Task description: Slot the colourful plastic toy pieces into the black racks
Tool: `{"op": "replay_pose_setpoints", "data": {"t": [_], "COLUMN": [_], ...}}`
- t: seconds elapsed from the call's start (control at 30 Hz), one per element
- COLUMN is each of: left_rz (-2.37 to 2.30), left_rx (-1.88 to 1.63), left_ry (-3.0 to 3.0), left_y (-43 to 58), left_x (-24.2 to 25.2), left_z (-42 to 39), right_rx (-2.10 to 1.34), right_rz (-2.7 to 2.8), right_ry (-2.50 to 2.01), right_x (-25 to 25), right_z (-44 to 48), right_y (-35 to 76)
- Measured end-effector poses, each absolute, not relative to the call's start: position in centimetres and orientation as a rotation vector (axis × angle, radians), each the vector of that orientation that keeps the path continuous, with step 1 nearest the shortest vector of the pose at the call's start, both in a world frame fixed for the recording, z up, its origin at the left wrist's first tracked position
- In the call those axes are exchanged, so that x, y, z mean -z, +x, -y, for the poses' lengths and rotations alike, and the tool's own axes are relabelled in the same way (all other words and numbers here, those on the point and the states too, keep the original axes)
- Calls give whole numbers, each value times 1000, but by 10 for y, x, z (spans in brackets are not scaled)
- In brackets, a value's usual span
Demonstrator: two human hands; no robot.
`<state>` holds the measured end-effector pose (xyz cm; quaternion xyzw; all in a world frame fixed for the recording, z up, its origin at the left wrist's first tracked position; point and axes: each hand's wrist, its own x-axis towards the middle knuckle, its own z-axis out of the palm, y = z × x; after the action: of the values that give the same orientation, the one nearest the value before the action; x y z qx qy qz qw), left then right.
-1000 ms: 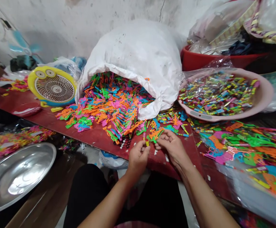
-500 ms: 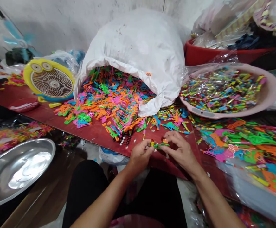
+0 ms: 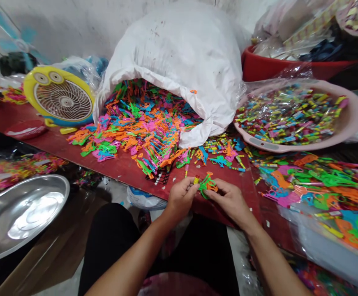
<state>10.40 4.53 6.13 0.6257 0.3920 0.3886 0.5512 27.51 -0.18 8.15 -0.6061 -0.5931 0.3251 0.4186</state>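
Above the front edge of the red table, my left hand [image 3: 179, 197] pinches a small yellow tube with a dark red end [image 3: 196, 179] between thumb and fingers. Close beside it, my right hand [image 3: 232, 201] is closed on flat green [image 3: 204, 188] and orange plastic pieces [image 3: 214, 188]; their exact kind is too small to make out. The pieces meet or nearly touch the tube. Just beyond my hands lies a heap of bright plastic pieces [image 3: 132, 135], spilling from a large white sack [image 3: 185, 45].
A pink basin [image 3: 356, 109] of small striped tubes stands at the right, with more plastic pieces [image 3: 323, 176] in front. A yellow fan [image 3: 31, 92] and a red-and-white object [image 3: 26, 129] are at the left. Below them sits a metal bowl [image 3: 37, 218]. Behind stands a red tub [image 3: 259, 68].
My right hand has turned, so the green and orange pieces now stand up in view beside the tube. My left hand keeps its pinch; the whole view has shifted slightly.
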Motion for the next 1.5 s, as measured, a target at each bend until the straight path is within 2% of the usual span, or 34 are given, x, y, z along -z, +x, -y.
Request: {"op": "replay_pose_setpoints", "data": {"t": [0.2, 0.67, 1.17, 1.5], "left_rz": [-817, -754, -672, -655], "left_rx": [-926, -925, -949, -921], "left_ry": [1345, 1648, 1818, 1800], "left_y": [104, 94, 92, 90], "left_x": [-57, -55, -52, -53], "left_z": [-43, -43, -46, -46], "right_rx": [-919, -612, -453, -502], "right_rz": [1211, 1500, 1596, 1539], "right_ry": [-1469, -1470, -1419, -1453], "right_x": [-88, -93, -103, -96], "right_z": [10, 13, 15, 18], "right_y": [278, 273, 268, 265]}}
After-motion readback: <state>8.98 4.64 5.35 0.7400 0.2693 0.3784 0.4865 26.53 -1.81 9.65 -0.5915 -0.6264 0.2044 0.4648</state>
